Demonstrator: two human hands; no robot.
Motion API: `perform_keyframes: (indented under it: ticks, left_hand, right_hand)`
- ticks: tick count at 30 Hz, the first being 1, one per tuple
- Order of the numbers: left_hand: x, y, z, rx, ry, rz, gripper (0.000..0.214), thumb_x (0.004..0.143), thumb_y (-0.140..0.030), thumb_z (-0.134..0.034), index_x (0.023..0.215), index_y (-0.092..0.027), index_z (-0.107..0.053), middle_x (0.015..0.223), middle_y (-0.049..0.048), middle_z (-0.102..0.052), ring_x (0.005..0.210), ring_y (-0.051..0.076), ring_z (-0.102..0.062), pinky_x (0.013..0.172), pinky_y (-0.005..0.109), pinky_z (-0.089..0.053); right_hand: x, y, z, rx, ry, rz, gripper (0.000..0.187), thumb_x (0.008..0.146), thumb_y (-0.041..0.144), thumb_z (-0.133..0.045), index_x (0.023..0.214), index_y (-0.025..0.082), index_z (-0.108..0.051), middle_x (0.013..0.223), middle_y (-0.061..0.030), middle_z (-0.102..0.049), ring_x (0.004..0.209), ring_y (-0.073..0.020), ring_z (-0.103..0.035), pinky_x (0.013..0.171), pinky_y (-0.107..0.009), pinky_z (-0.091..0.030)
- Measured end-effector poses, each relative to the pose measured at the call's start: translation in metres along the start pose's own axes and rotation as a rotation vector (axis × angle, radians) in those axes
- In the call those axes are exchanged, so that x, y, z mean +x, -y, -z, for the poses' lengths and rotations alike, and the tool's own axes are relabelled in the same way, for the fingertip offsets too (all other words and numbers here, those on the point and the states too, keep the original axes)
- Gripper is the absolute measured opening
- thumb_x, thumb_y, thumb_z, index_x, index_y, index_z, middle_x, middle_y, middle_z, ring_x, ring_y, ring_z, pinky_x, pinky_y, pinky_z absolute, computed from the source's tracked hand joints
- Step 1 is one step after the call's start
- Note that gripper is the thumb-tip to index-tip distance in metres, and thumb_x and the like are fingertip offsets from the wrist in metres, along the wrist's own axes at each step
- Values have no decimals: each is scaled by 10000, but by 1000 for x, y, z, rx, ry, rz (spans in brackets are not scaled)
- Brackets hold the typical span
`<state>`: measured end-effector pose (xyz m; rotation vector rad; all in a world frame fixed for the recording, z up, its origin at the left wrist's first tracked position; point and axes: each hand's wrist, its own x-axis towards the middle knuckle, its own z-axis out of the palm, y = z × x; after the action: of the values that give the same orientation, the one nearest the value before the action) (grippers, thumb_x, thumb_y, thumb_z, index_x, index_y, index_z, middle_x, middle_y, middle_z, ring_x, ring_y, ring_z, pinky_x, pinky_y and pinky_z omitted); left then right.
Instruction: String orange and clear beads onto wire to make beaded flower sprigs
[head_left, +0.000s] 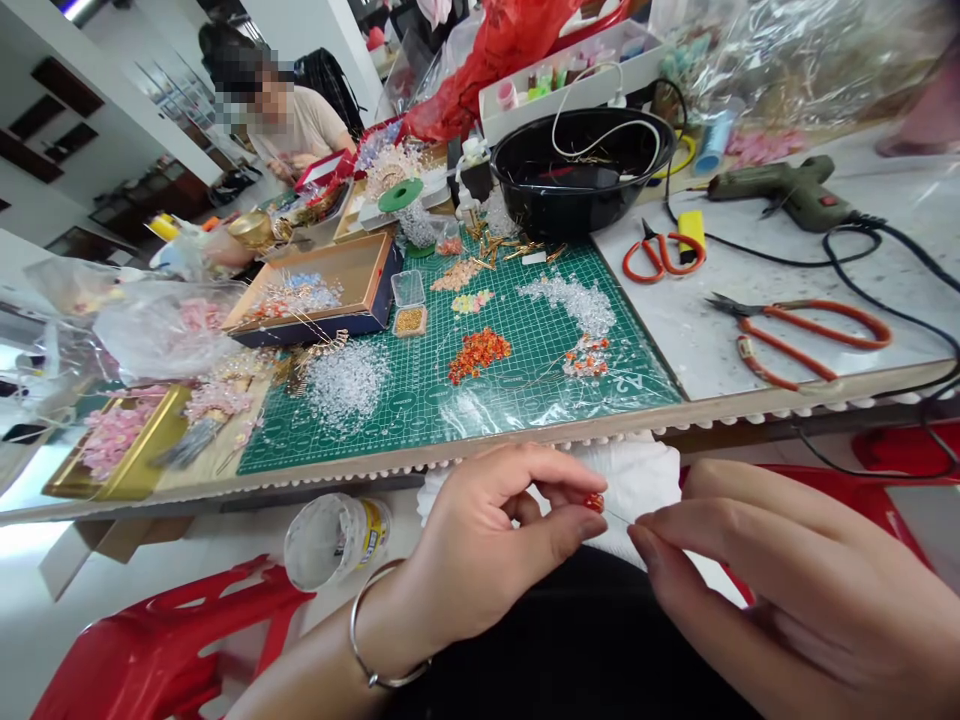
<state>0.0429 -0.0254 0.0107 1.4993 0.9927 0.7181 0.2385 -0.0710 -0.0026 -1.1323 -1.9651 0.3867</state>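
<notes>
Between thumb and forefinger, my left hand [502, 530] pinches a small cluster of orange-red beads [594, 501]. A silver bangle circles that wrist. My right hand [787, 570] is closed in a pinch just to the right, its fingertips on a fine thread or wire [619, 518] that runs toward the beads. Both hands are over the lap, in front of the table edge. Beyond them, a green cutting mat [420, 400] carries a pile of orange beads [480, 355], a heap of clear beads [349, 380] and another clear heap [577, 303].
Orange-handled pliers [802, 335], small snips [664, 250] and a glue gun [787, 190] lie at right. Behind the mat stand a black basin [581, 195] and an open box [315, 285]. A plastic tub [330, 545] and red stool [180, 640] are below; a person [300, 120] sits across.
</notes>
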Motion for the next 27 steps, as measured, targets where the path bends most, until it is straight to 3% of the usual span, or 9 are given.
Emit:
perform_keyframes:
  ticks: [7, 13, 17, 27]
  left_hand:
    - [0, 2, 1, 80, 4, -60, 100, 841, -210, -762, 940, -196, -763, 844, 35, -712, 721, 123, -629, 610, 213, -474]
    - [-1, 10, 3, -51, 29, 48, 159, 837, -299, -780, 956, -197, -755, 879, 54, -714, 753, 143, -632, 647, 242, -486]
    - [-2, 15, 4, -127, 36, 126, 196, 811, -329, -808, 946, -200, -751, 842, 47, -699, 804, 158, -631, 705, 259, -502]
    - [-2, 16, 5, -152, 38, 142, 208, 812, -337, -804, 957, -198, -749, 872, 59, -731, 776, 155, -632, 674, 255, -502]
  right_hand:
    - [0, 3, -1, 17, 24, -36, 174, 888, 79, -539, 841, 246, -556, 584, 33, -449, 477, -140, -419, 456, -295, -286]
    - [-2, 2, -4, 69, 41, -94, 158, 893, 113, -564, 906, 265, -606, 627, 9, -540, 517, -168, -510, 497, -312, -315]
    - [-3, 0, -8, 81, 54, -69, 163, 912, 108, -526, 934, 261, -578, 624, 22, -502, 515, -157, -468, 496, -307, -295]
    - [2, 1, -5, 44, 79, -38, 181, 900, 86, -526, 962, 255, -548, 620, 22, -522, 513, -156, -488, 487, -302, -297]
